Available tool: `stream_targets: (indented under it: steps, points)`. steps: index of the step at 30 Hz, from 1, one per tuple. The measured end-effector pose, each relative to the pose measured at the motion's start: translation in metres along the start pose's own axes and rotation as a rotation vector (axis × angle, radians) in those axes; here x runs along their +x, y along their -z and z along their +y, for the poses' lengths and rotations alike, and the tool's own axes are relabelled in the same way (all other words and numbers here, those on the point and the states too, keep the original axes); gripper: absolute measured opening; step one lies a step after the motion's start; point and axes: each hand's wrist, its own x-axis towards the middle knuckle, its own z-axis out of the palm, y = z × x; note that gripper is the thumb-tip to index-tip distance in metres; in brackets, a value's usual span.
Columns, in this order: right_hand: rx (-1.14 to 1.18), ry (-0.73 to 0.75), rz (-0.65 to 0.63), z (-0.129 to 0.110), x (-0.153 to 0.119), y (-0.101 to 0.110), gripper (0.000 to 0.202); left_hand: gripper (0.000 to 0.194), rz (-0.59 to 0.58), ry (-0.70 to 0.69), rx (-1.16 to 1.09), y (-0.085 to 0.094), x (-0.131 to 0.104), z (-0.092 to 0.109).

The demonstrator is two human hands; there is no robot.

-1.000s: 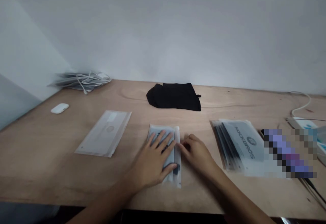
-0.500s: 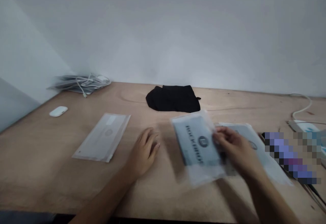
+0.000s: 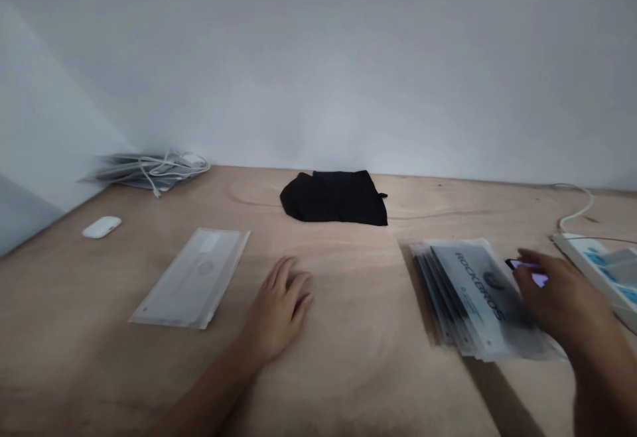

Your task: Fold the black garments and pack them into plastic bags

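My left hand [image 3: 281,311] rests on the wooden tabletop with its fingers apart and nothing in them. To its left lies a flat frosted zip bag [image 3: 192,281] with a pale label. At the right is a slanted stack of frosted zip packets [image 3: 472,298], several deep, the top one printed ROCKBROS with a round dark logo. My right hand [image 3: 562,298] is at the stack's right edge, over a phone [image 3: 537,274] with a lit purple screen, mostly hidden by the hand. Blur hides whether its fingers hold a packet's edge.
A folded black cloth item [image 3: 336,198] lies near the wall. At the back left, a white cable [image 3: 169,162] sits on grey bags [image 3: 124,168]. A white earbud case [image 3: 102,227] is at the left. A power strip [image 3: 597,264] with a white cord stands at the right edge.
My right hand has moved right with the ROCKBROS packet, which now lies on top of the stack. My left hand has stayed in place. The view has shifted slightly.
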Motion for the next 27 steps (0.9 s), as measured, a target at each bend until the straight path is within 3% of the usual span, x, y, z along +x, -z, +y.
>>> stream_targets:
  steps: [2, 6, 11, 19, 24, 27]
  points:
    - [0.103, 0.071, -0.009, -0.026, 0.0, 0.006, 0.053, 0.025, 0.005, -0.001, 0.0, 0.0, 0.0, 0.0]
    - [0.087, 0.196, -0.247, -0.056, -0.008, -0.009, 0.063, 0.026, 0.007, -0.006, 0.015, -0.001, -0.001, 0.0]
    - [-0.016, 0.167, -0.301, -0.053, -0.02, -0.035, 0.064, 0.026, -0.003, -0.005, 0.027, 0.0, -0.001, 0.0]
    - [-0.053, 0.208, -0.315, -0.049, -0.019, -0.038, 0.063, 0.026, -0.019, 0.015, 0.013, 0.0, -0.003, -0.001]
    - [-0.008, 0.259, -0.286, -0.053, 0.005, -0.02, 0.064, 0.028, -0.059, 0.031, -0.032, 0.009, 0.0, -0.006]
    - [0.087, 0.379, -0.277, -0.077, 0.041, -0.009, 0.051, 0.026, -0.059, -0.029, 0.019, 0.022, 0.024, -0.018]
